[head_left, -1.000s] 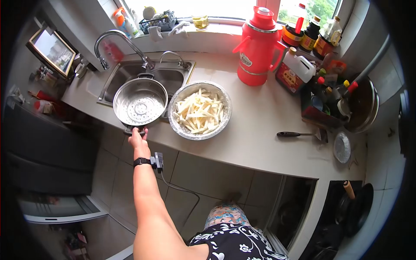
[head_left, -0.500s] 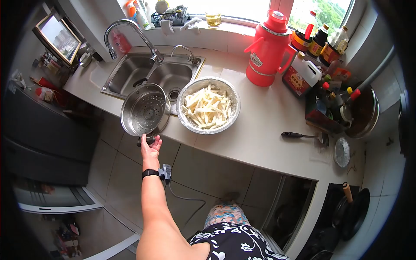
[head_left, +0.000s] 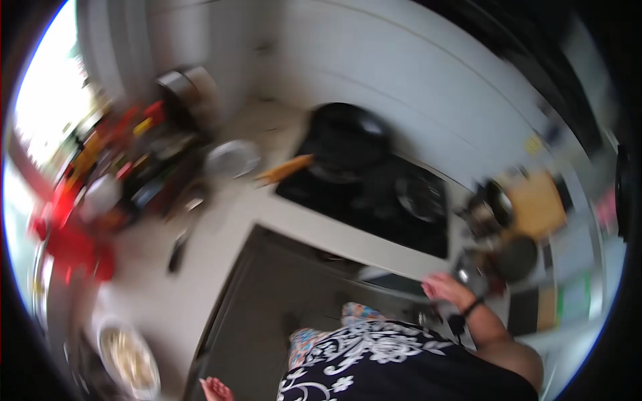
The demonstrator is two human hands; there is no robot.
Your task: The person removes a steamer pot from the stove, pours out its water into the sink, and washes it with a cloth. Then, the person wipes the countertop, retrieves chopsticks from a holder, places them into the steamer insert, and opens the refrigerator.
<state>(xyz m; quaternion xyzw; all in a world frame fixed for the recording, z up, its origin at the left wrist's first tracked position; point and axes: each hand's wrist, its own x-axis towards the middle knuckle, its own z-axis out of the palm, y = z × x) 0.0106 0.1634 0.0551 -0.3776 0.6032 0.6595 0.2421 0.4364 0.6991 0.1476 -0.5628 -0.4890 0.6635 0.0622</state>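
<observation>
My left hand [head_left: 217,389] is cut off by the bottom edge, its thumb apart from the fingers and nothing seen in it. Nearest to it is the bowl of pale cut strips [head_left: 127,357] on the counter. My right hand [head_left: 444,289] hangs in front of the stove-side counter edge, fingers loosely bent and apart, with no object visible in it. Above and left of that hand lies the black cooktop [head_left: 374,200], bearing a dark wok [head_left: 351,137] with a wooden handle [head_left: 286,168]. Motion blurs much of the view.
A spatula [head_left: 177,250] and a shallow silvery dish [head_left: 233,159] lie on the counter. Bottles crowd near the red thermos [head_left: 80,250]. Right of the cooktop stand a metal pot [head_left: 489,208] and a wooden board [head_left: 538,204]. A dark cabinet front [head_left: 267,281] runs below.
My view has swung right from the sink to the stove. My left hand is away from the steamer pot's handle, and that pot is out of sight. My right hand has come into view.
</observation>
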